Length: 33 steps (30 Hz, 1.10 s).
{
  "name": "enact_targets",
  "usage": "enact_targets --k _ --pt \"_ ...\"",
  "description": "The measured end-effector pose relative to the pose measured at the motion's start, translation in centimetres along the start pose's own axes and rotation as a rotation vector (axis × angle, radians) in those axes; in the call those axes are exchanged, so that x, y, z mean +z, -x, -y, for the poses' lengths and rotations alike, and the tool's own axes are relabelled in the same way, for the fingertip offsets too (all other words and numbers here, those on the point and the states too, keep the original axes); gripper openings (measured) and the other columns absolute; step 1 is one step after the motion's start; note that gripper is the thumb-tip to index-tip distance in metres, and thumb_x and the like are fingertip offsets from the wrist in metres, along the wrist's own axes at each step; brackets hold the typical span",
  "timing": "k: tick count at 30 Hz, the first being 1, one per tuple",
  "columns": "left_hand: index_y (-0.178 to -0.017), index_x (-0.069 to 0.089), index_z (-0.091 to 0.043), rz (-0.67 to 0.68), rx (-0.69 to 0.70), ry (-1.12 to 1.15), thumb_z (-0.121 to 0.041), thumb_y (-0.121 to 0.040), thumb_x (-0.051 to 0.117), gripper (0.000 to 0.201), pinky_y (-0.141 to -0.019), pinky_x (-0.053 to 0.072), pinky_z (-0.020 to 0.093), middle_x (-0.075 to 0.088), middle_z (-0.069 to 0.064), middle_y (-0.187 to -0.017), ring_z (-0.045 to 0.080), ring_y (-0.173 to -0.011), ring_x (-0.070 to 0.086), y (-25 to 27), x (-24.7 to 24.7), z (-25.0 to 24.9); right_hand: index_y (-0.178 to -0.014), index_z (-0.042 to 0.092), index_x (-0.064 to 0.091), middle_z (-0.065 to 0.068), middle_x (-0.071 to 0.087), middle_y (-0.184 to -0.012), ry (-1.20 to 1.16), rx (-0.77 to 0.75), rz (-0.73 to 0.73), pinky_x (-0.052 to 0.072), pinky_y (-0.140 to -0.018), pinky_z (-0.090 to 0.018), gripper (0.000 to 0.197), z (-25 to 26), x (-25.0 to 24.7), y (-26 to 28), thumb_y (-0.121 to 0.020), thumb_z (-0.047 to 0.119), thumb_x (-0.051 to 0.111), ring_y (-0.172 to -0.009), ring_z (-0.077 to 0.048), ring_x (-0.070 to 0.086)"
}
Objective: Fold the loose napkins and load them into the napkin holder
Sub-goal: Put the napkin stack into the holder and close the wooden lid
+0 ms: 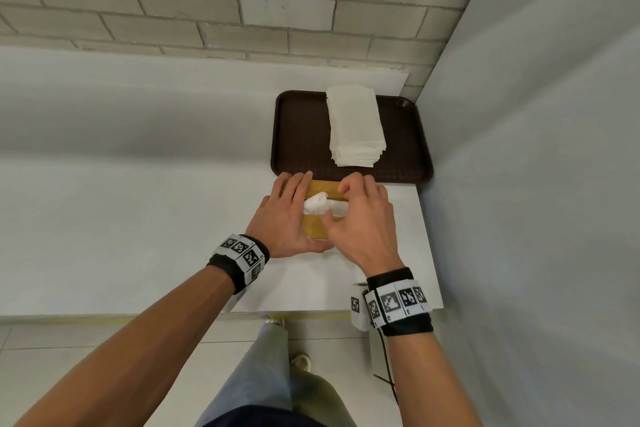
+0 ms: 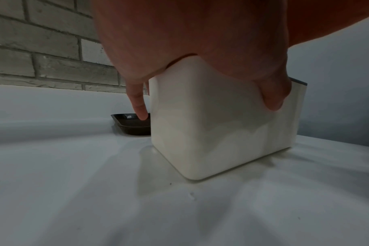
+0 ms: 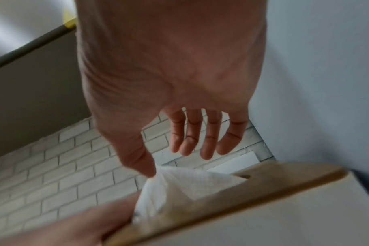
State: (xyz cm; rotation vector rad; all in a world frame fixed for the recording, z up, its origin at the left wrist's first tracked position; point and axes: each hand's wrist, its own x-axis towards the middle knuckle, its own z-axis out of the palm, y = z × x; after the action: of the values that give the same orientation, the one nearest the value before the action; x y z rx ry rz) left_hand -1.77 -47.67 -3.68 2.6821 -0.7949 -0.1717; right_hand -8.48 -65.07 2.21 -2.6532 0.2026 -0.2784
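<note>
Under both hands, on the white counter (image 1: pixel 173 218), stood the napkin holder (image 2: pixel 217 119), a white box with a wooden lid (image 1: pixel 320 191). The left hand (image 1: pixel 287 218) held the left end of the holder: in the left wrist view the palm lay on the top corner, the thumb (image 2: pixel 274 96) pressed on the near wall, and the other fingers (image 2: pixel 140 106) reached down behind the far side, curled round the box. A crumpled white napkin (image 1: pixel 317 203) stuck out of the slot in the lid, just to the right of the left fingers and between the two hands. The right hand (image 1: pixel 363 218) hung over the right part of the lid. In the right wrist view its four fingers (image 3: pixel 208 141) were straight, a little apart, and touched nothing, while the thumb (image 3: pixel 137 158) touched the top edge of the napkin (image 3: pixel 179 186); it could not be told whether the thumb pressed it.

Beyond the fingers of both hands, just behind the holder, lay a dark brown tray (image 1: pixel 301 135). On its right half was a stack of flat white napkins (image 1: pixel 356 128), well apart from the hands. Farther behind the tray rose a grey brick wall (image 1: pixel 173 10), and to the right of the right hand stood a plain grey wall (image 1: pixel 536 149).
</note>
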Motion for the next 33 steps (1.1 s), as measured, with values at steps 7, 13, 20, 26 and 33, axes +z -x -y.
enact_targets --k 7,13,20,26,33 --pt "-0.168 0.018 -0.010 -0.012 0.005 0.002 -0.102 -0.062 0.053 0.145 -0.113 0.049 0.058 0.030 0.006 -0.170 0.033 -0.157 0.023 0.0 0.2 0.0 -0.108 0.021 0.060 0.001 0.066 -0.100 0.163 -0.007 -0.091 0.048 -0.082 -0.043 0.015 0.9 2.4 -0.2 -0.097 0.030 0.065 -0.094 -0.024 0.062" --pt "-0.169 0.015 -0.012 -0.012 -0.002 -0.009 -0.101 -0.061 0.055 0.146 -0.112 0.050 0.057 0.028 0.005 -0.170 0.032 -0.157 0.021 0.0 0.0 -0.1 -0.113 0.023 0.057 0.002 0.061 -0.110 0.056 0.004 -0.175 0.050 -0.085 -0.042 0.026 -0.1 1.5 1.4 -0.096 0.039 0.068 -0.101 -0.021 0.056" --pt "-0.169 0.015 -0.012 -0.045 -0.009 -0.043 -0.103 -0.064 0.054 0.145 -0.122 0.038 0.055 0.027 0.004 -0.171 0.031 -0.159 0.021 0.3 0.0 -0.2 -0.105 0.021 0.061 -0.002 0.062 -0.103 0.127 0.088 -0.164 0.053 -0.079 -0.046 0.018 -0.4 2.5 0.2 -0.088 0.019 0.068 -0.095 -0.027 0.061" --pt "-0.151 0.046 -0.010 -0.271 0.013 -0.014 -0.092 -0.078 0.056 0.109 -0.116 0.040 0.052 0.043 0.011 -0.152 0.034 -0.141 0.040 1.0 -0.4 -1.3 -0.113 0.016 0.055 -0.004 0.055 -0.108 0.029 0.147 -0.252 0.054 -0.073 -0.043 0.033 -0.5 2.2 1.0 -0.087 0.030 0.068 -0.094 -0.026 0.056" --pt "-0.104 0.045 -0.015 -0.406 -0.219 0.073 -0.069 -0.095 0.057 0.055 -0.070 0.047 0.038 0.047 0.004 -0.104 0.022 -0.087 0.046 0.6 -0.1 -6.2 -0.118 0.010 0.059 -0.011 0.065 -0.110 0.124 0.252 -0.073 0.057 -0.072 -0.041 0.023 -0.1 1.5 -0.9 -0.099 0.021 0.065 -0.095 -0.031 0.069"
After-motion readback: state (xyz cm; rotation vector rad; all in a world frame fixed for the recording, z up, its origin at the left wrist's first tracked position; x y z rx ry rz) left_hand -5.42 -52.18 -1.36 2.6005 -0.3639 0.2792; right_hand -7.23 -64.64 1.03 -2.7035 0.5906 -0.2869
